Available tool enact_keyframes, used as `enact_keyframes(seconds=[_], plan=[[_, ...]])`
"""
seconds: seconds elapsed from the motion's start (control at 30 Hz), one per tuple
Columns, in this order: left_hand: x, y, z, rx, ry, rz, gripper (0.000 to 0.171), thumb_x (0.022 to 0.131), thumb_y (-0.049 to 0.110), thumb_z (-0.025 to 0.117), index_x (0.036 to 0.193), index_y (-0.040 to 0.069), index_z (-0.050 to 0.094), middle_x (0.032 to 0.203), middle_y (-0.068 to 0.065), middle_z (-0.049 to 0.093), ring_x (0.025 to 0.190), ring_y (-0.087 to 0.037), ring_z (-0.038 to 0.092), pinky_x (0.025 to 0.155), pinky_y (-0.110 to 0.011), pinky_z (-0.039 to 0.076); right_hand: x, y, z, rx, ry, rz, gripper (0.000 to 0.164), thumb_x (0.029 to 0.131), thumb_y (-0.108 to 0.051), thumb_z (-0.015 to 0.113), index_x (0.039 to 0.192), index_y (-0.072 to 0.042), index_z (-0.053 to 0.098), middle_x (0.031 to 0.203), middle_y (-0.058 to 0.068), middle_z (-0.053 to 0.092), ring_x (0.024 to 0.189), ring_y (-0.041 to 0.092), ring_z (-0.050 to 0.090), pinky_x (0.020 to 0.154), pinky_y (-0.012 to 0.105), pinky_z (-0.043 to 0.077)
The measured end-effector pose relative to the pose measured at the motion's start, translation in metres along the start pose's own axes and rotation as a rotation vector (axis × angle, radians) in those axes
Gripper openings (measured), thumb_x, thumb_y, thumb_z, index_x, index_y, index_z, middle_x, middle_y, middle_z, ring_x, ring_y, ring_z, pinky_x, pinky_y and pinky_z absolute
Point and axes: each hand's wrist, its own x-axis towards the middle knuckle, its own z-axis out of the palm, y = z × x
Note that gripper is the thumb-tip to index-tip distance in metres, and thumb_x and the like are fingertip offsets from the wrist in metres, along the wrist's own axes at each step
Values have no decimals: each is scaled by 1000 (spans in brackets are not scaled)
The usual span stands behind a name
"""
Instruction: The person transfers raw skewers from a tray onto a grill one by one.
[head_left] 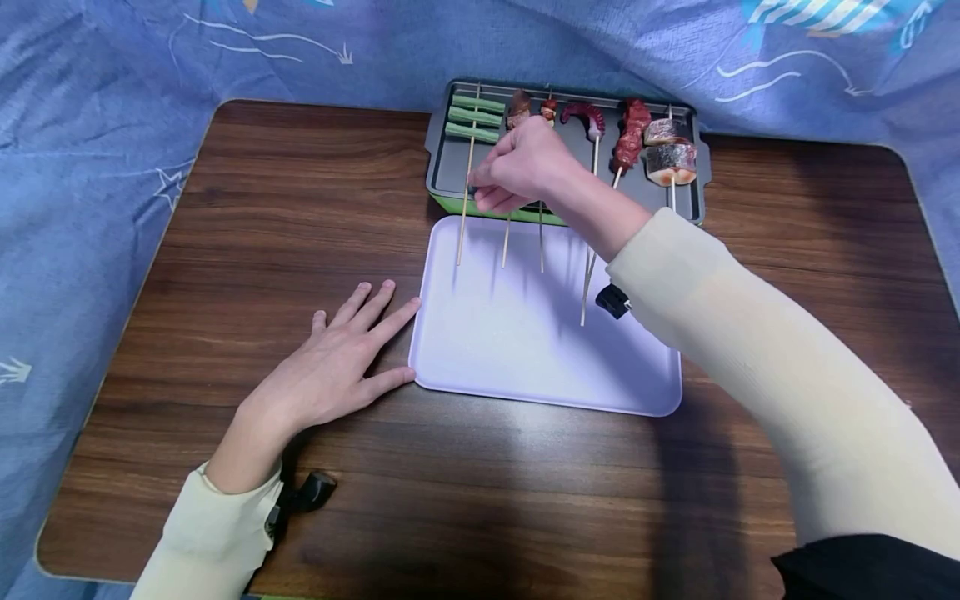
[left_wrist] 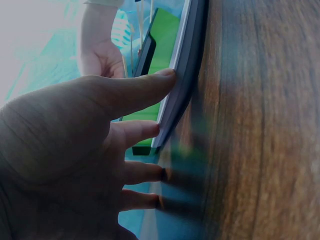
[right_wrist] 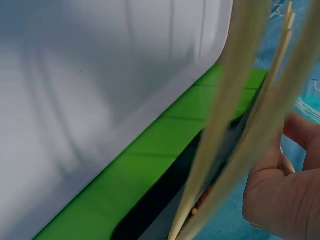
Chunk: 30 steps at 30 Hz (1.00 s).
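My right hand [head_left: 525, 167] reaches over the grill and pinches the stick of a green vegetable skewer [head_left: 476, 118]; the right wrist view shows its curled fingers [right_wrist: 265, 175] beside thin sticks. The skewer's pieces lie at the left of the grey grill pan [head_left: 450, 162], its stick jutting out over the pale purple tray [head_left: 480, 333]. My left hand [head_left: 322, 375] is spread flat beside the tray, thumb and index fingertips touching its left edge. Other skewers on the grill include a purple tentacle [head_left: 583, 115], red meat [head_left: 632, 133] and fish chunks [head_left: 671, 154]; my right hand partly hides two more.
The tray stands directly in front of the grill's green base [head_left: 450, 202], and several sticks overhang it. A dark wood table [head_left: 315, 200] carries everything. Blue patterned cloth [head_left: 375, 50] hangs behind. Black wrist devices [head_left: 613, 301] sit at both sleeves.
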Motion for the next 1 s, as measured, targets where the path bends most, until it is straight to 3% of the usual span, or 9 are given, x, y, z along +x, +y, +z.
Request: enact_keyframes(seconds=[0.4, 1.0], plan=[[1, -3, 0, 0, -5, -7, 78, 94, 58, 54, 158, 33, 17, 164, -10, 9, 149, -35, 5, 96, -80, 19, -24, 14, 0, 33, -30, -128, 23, 91, -10, 70, 108, 4, 72, 71, 8, 72, 64, 16, 71, 71, 34, 58], [6, -8, -2, 4, -7, 15, 78, 95, 58, 53, 158, 31, 16, 163, -11, 9, 149, -36, 4, 96, -80, 19, -90, 68, -33, 29, 111, -351, 21, 91, -10, 71, 102, 7, 71, 78, 13, 73, 68, 20, 72, 65, 33, 58]])
